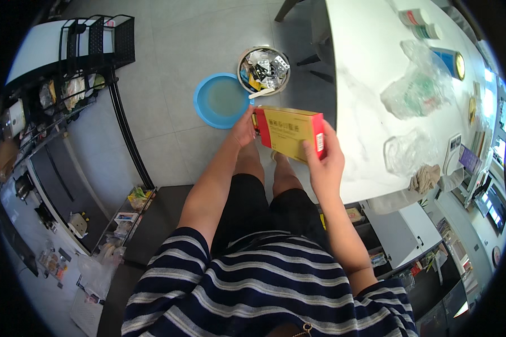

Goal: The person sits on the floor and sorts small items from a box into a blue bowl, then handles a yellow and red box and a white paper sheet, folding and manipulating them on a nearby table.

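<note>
A flat gold-and-red cardboard box (286,131) bearing printed writing is held up in front of my legs. My right hand (328,156) grips its right end, the thumb lying on the gold face and the fingers behind. At the opposite end, my left hand (244,128) has its fingers around the red edge. Something small and dark shows at that end, too blurred to name. Below and beyond the box, a round bin (240,69) stands on the floor, filled with blister packs (280,65) and other scraps. Beside it sits a blue plastic basin (200,99) holding cloudy liquid.
To my right is a white marble-patterned table (358,168) with clear plastic bags (417,92), a blue tin (447,63), white bottles (413,17) and a crumpled brown cloth (424,179). A cabinet with an open door (405,227) is at lower right. Black racks (124,42) stand at left.
</note>
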